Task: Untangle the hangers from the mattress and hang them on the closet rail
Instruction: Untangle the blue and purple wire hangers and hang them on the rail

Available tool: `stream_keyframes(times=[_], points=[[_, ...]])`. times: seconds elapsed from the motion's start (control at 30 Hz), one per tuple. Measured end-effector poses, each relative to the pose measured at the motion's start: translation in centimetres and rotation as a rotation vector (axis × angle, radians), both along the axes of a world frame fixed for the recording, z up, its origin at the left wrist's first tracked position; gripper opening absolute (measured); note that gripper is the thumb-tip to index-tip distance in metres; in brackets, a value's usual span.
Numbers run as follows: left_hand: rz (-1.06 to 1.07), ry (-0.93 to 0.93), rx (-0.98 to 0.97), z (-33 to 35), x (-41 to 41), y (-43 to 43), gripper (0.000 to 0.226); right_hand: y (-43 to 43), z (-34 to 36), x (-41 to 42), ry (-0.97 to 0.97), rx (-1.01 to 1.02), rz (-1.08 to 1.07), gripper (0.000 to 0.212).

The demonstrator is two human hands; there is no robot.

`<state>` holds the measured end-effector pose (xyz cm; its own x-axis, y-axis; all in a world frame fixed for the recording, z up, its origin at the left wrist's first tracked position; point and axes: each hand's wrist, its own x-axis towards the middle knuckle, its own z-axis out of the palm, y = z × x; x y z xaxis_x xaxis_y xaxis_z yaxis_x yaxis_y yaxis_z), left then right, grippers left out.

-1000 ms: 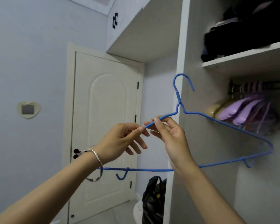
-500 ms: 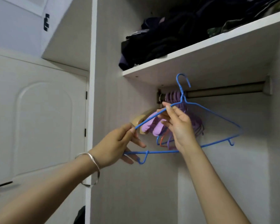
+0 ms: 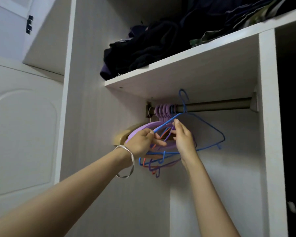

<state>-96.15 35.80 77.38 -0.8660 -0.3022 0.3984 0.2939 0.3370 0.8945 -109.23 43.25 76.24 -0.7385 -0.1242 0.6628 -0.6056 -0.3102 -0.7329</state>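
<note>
A blue wire hanger (image 3: 210,127) is held up at the metal closet rail (image 3: 215,106), its hook rising just above the rail beside the hangers hung there. My left hand (image 3: 142,141) pinches the hanger's left shoulder wire. My right hand (image 3: 183,137) pinches the same wire nearer the neck. Several purple, blue and orange hangers (image 3: 162,113) hang bunched at the rail's left end, partly hidden behind my hands. A beige hanger (image 3: 120,137) sticks out at the far left.
A white shelf (image 3: 186,65) above the rail carries dark folded clothes (image 3: 149,47). The closet's side panel (image 3: 268,117) bounds the rail on the right, with bare rail between it and the hangers. A white door (image 3: 22,130) stands at left.
Both hands carried the blue hanger up and into the closet. Its hook now sits at the rail, next to the bunched hangers, where before it was in front of and below it.
</note>
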Motion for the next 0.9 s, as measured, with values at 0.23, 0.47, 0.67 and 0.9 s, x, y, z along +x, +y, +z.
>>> stream_keyframes(times=[0.23,0.47,0.67,0.9], points=[[0.006,-0.084,0.016,0.4,-2.9,-0.2,0.026,-0.3,-0.7,-1.3,-0.026,0.098,0.025,0.046],[-0.027,-0.172,0.078,0.3,-3.8,-0.7,0.026,-0.8,-1.0,-2.8,-0.132,0.089,0.047,0.048],[-0.004,-0.239,-0.178,-0.8,-2.9,-1.8,0.036,-0.9,-1.4,-3.7,-0.229,0.012,0.042,0.029],[0.138,-0.113,-0.435,-2.3,-2.3,-3.9,0.034,-2.0,-0.3,-4.4,-0.255,0.082,0.046,0.028]])
